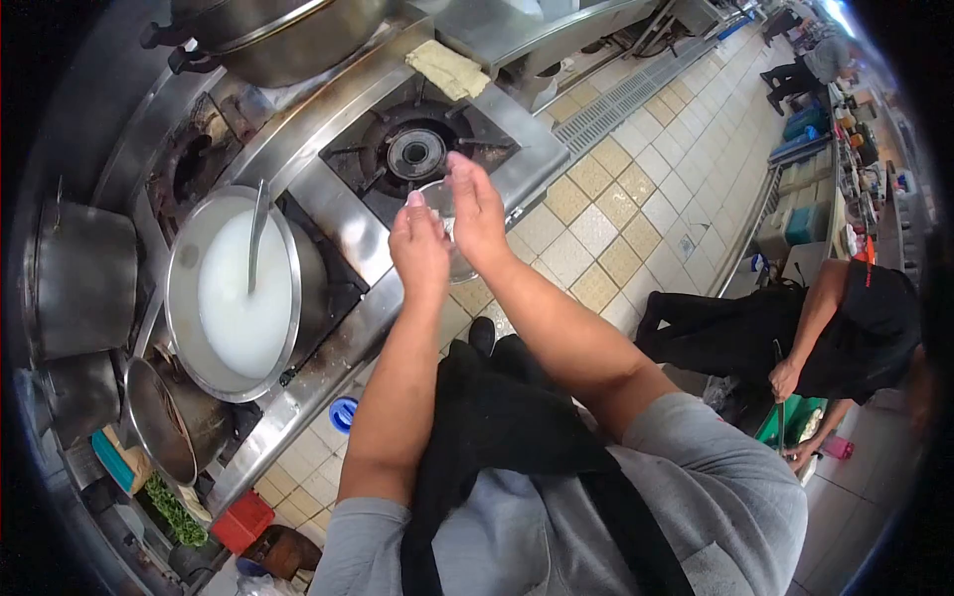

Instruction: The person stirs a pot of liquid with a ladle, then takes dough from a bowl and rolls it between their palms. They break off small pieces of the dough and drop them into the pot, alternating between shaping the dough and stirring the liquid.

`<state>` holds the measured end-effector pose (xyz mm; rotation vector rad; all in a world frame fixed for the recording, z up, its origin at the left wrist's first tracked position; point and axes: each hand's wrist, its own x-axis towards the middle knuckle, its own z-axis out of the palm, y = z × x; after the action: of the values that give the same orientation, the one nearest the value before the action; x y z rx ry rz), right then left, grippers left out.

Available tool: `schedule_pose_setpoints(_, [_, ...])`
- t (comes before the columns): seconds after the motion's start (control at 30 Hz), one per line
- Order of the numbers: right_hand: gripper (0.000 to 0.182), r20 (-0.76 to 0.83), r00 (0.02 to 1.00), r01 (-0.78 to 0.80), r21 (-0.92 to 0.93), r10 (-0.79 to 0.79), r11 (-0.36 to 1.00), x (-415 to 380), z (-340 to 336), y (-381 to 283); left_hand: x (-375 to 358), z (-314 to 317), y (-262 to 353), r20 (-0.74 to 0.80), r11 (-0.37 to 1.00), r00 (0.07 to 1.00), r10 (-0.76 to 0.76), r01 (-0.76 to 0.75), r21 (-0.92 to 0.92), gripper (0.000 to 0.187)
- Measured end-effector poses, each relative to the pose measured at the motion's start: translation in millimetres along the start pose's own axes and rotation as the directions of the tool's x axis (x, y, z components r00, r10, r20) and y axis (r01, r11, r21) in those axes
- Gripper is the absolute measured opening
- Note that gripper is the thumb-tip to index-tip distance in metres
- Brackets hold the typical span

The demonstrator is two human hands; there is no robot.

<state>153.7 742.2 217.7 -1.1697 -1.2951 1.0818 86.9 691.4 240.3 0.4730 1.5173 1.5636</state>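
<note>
Held out over the stove's front edge, my left hand (419, 248) and my right hand (477, 214) are close together, with their fingers curved round a clear, round bowl (463, 266). The bowl shows between and below the hands; its contents are mostly hidden. Just beyond the fingertips is a gas burner (415, 153) with no visible flame. To the left of my hands stands a large metal pot (181, 288) holding a cloudy white liquid (234, 318), with a metal utensil (256, 233) leaning in it.
A folded cloth (447, 70) lies behind the burner. Large pots (273, 50) (84, 278) and a wok (159, 422) stand about the stove. On the right, a co-worker (845, 318) holds a utensil over a green container (775, 422). Another person (830, 62) is farther back.
</note>
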Motion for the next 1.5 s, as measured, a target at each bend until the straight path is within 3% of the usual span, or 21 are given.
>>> schedule_pose_setpoints(0.03, [0.045,0.131,0.986,-0.114,0.092,0.101,0.989,-2.8,-4.7,-2.9,2.9,-5.6,0.1,0.048,0.996,0.997,-0.060,0.063,-0.063,0.041])
schedule_pose_setpoints(0.17, [0.034,0.109,0.965,-0.246,0.086,0.236,0.965,-5.3,-17.8,21.8,12.1,-15.0,-17.8,0.077,0.997,0.997,0.005,-0.010,0.077,0.041])
schedule_pose_setpoints(0.23, [0.037,0.057,0.969,-0.247,0.129,0.241,0.960,-8.1,-22.7,23.2,13.4,-21.4,-26.9,0.130,0.985,0.992,0.007,-0.029,0.172,0.048])
schedule_pose_setpoints(0.3, [0.037,0.163,0.893,-0.443,0.151,0.420,0.884,-10.2,-29.5,21.8,15.1,-26.8,-32.6,0.132,0.982,0.991,-0.036,0.010,0.190,0.051])
schedule_pose_setpoints(0.4, [0.051,0.297,0.833,-0.538,0.235,0.467,0.809,-17.0,-25.3,12.5,11.9,-22.5,-29.7,0.100,0.941,0.993,0.063,-0.092,0.326,0.048])
schedule_pose_setpoints(0.47, [0.059,0.356,0.821,-0.546,0.260,0.447,0.796,-18.6,-22.3,11.8,-7.0,-11.1,-16.5,0.238,0.987,0.968,0.077,-0.108,0.117,0.044])
schedule_pose_setpoints(0.53, [0.080,0.419,0.832,-0.516,0.346,0.363,0.783,-18.1,-12.7,10.6,-5.7,-7.7,-13.5,0.230,0.992,0.971,0.072,-0.093,0.083,0.044])
schedule_pose_setpoints(0.57, [0.080,0.412,0.836,-0.512,0.349,0.363,0.785,-19.6,-9.5,10.0,-4.5,-5.5,-12.7,0.219,0.996,0.974,0.064,-0.076,0.047,0.046])
schedule_pose_setpoints(0.63, [0.086,0.445,0.856,-0.371,0.178,0.261,0.912,-30.4,-9.3,-8.9,-1.7,-2.9,-11.7,0.199,0.999,0.979,0.041,-0.037,-0.026,0.055])
schedule_pose_setpoints(0.73, [0.091,0.537,0.833,-0.265,0.176,0.133,0.948,-54.7,-11.1,-36.5,9.2,-11.7,2.8,0.164,0.996,0.985,-0.063,0.072,-0.055,0.072])
schedule_pose_setpoints(0.77, [0.092,0.557,0.826,-0.192,0.140,0.083,0.971,-57.7,-8.0,-34.2,31.2,-23.8,-17.3,0.203,0.999,0.979,0.005,0.002,-0.036,0.075])
schedule_pose_setpoints(0.83, [0.092,0.503,0.859,-0.144,0.063,0.093,0.988,-37.8,-5.5,-31.8,11.0,-9.0,-9.4,0.287,1.000,0.958,0.017,-0.009,-0.030,0.086])
schedule_pose_setpoints(0.9, [0.095,0.473,0.858,-0.230,0.008,0.198,0.973,-11.0,-11.3,-19.0,-11.1,-1.8,-13.7,0.364,0.993,0.930,0.055,-0.012,-0.119,0.078])
schedule_pose_setpoints(0.97, [0.093,0.413,0.883,-0.240,-0.008,0.222,0.971,0.2,-11.5,-11.0,-35.4,11.6,2.8,0.458,0.983,0.872,0.173,-0.123,-0.137,0.076])
schedule_pose_setpoints(1.0, [0.094,0.365,0.914,-0.156,-0.091,0.179,0.983,3.1,-12.6,-9.4,-30.7,5.9,-0.1,0.444,0.986,0.894,0.059,0.018,-0.167,0.072])
schedule_pose_setpoints(1.03, [0.094,0.320,0.938,-0.079,-0.176,0.133,0.981,2.5,-12.3,-7.6,-29.5,5.3,-5.2,0.440,0.986,0.896,0.057,0.019,-0.166,0.072])
schedule_pose_setpoints(1.07, [0.091,0.273,0.958,-0.037,-0.177,0.085,0.984,-0.3,-9.2,-5.5,-27.2,6.3,-10.6,0.279,0.996,0.958,0.068,-0.050,-0.073,0.061])
schedule_pose_setpoints(1.1, [0.091,0.276,0.957,-0.040,-0.174,0.087,0.984,-4.0,-7.8,-7.9,-25.9,9.1,-6.7,0.114,0.994,0.989,0.098,-0.103,0.030,0.055])
schedule_pose_setpoints(1.2, [0.083,0.147,0.987,-0.070,0.005,0.069,0.998,-12.6,-9.4,-15.9,-15.8,5.5,8.6,0.039,0.994,0.995,0.097,-0.099,0.045,0.048])
schedule_pose_setpoints(1.3, [0.075,0.137,0.969,-0.232,0.196,0.208,0.953,-16.5,-22.0,-18.5,-8.9,-4.0,11.5,0.105,0.998,0.994,-0.037,0.041,-0.045,0.050])
schedule_pose_setpoints(1.5, [0.082,0.251,0.909,-0.395,0.268,0.333,0.879,-13.2,-41.8,-8.6,-3.3,-6.7,5.5,0.189,0.998,0.981,0.050,-0.041,-0.051,0.052])
